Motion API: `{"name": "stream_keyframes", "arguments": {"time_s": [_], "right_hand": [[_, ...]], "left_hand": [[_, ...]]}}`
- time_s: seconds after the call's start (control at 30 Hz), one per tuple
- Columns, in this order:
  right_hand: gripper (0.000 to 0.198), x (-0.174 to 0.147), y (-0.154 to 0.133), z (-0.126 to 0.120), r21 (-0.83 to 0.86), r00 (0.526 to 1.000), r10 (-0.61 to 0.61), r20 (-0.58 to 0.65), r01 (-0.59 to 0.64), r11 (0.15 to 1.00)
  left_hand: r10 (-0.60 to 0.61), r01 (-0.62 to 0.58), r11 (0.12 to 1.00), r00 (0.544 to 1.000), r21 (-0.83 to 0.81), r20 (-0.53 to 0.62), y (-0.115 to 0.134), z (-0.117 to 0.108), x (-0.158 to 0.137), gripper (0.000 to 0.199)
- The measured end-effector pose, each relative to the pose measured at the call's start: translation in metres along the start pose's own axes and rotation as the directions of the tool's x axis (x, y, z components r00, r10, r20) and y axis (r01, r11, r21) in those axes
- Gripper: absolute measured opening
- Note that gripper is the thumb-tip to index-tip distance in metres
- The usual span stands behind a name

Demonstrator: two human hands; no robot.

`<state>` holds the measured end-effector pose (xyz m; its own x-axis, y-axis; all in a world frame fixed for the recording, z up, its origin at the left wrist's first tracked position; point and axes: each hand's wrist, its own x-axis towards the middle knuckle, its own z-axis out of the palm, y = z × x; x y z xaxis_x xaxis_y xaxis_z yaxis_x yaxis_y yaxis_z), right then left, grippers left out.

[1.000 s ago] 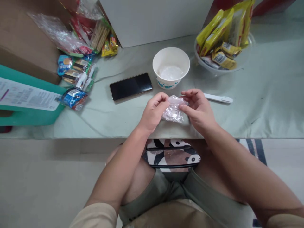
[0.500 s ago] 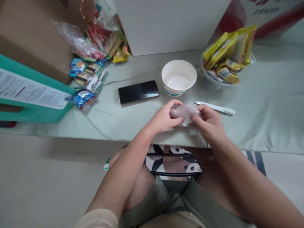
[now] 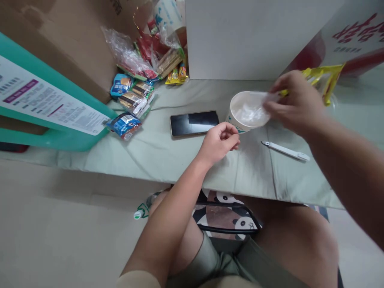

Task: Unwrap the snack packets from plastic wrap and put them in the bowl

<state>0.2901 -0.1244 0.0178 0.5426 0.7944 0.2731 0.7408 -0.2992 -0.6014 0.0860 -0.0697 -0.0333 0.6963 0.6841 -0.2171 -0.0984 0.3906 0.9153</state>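
Observation:
My right hand [image 3: 295,102], smeared by motion, is over the right rim of a white paper bowl [image 3: 235,122] with a blue-green pattern. Its fingers pinch a translucent piece of plastic film [image 3: 264,97] that reaches across the rim. Crinkled clear plastic [image 3: 250,114] lies inside the bowl. My left hand [image 3: 222,140] is closed, fingers curled and thumb against them, just in front of the bowl; nothing shows in it. A white utility knife [image 3: 285,151] lies on the cloth below my right hand.
Left of the bowl lies a black phone [image 3: 194,123]. Behind my right hand are yellow packets [image 3: 331,78], partly hidden. Several snack packs [image 3: 136,96] are piled at the left, beside a green container [image 3: 60,138]. A white box [image 3: 240,40] stands at the back.
My hands have parted: the right has moved up and right to the bowl with the translucent plastic, while the left stays near the bowl, its fingers now closed. The view has shifted left.

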Motion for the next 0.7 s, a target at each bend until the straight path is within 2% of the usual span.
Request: {"name": "stream_keyframes", "arguments": {"time_s": [0.07,0.13,0.2,0.27,0.33,0.4,0.47,0.53,0.63,0.7], "right_hand": [[0.029,0.019,-0.013,0.007,-0.155,0.975,0.011,0.222,0.024,0.988],[0.025,0.029,-0.026,0.010,-0.281,0.925,-0.057,0.375,0.173,0.944],[0.021,0.033,-0.041,0.006,-0.374,0.889,-0.177,0.422,0.349,0.860],[0.016,0.034,-0.053,-0.001,-0.431,0.892,-0.265,0.365,0.414,0.802],[0.016,0.037,-0.059,-0.004,-0.418,0.915,-0.256,0.312,0.374,0.828],[0.021,0.043,-0.054,0.005,-0.339,0.924,-0.129,0.361,0.258,0.904],[0.029,0.052,-0.038,0.025,-0.242,0.894,0.020,0.448,0.100,0.965],[0.033,0.061,-0.018,0.051,-0.100,0.893,0.045,0.447,0.000,0.995],[0.015,0.070,0.002,0.087,0.075,0.923,0.043,0.383,-0.078,0.994],[0.027,0.070,0.003,0.103,0.206,0.958,0.027,0.287,-0.089,0.974]], "left_hand": [[-0.004,0.004,1.000,1.000,0.000,0.008,0.000,0.001,0.001,0.016],[0.001,-0.001,1.000,1.000,0.003,0.017,0.000,0.001,0.002,0.017],[0.019,-0.019,1.000,1.000,-0.003,0.021,0.001,0.001,0.003,0.017],[0.036,-0.036,0.999,0.999,-0.022,0.017,0.002,0.000,0.003,0.018],[0.042,-0.041,0.998,0.999,-0.041,0.014,0.003,0.000,0.002,0.018],[0.042,-0.041,0.998,0.999,-0.050,0.017,0.003,0.001,0.001,0.018],[0.042,-0.041,0.998,0.999,-0.052,0.024,0.003,0.002,0.000,0.017],[0.043,-0.042,0.998,0.999,-0.051,0.026,0.002,0.002,0.000,0.017],[0.043,-0.042,0.998,0.999,-0.056,0.023,0.001,0.001,0.000,0.016],[0.041,-0.040,0.997,0.999,-0.067,0.019,0.001,0.000,0.001,0.015]]}}
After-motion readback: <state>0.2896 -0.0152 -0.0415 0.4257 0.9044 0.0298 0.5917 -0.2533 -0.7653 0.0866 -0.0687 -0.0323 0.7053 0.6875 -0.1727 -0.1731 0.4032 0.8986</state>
